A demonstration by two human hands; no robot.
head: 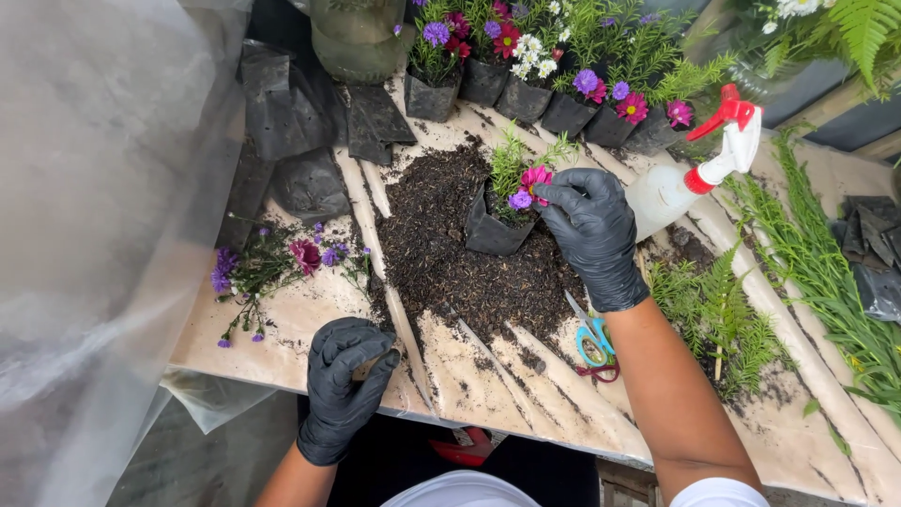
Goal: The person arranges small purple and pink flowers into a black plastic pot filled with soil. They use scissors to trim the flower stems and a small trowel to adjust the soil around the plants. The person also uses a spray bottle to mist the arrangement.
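Observation:
Both my hands wear black gloves. My right hand (591, 225) pinches a pink flower (536, 177) at the top of a small black grow bag (493, 233) that stands in a heap of dark soil (450, 253); a purple bloom and green sprigs stick out of the same bag. My left hand (345, 376) rests near the table's front edge, fingers curled around something small and brownish that I cannot identify. Loose cut flowers (282, 263), purple and dark red, lie to the left above that hand.
A row of filled black bags with flowers (544, 94) lines the back. A white spray bottle with red trigger (694, 169) lies right of my hand. Scissors (591, 343) lie beside my right forearm. Green fern cuttings (807, 272), empty black bags (282, 122), clear plastic sheet (94, 235).

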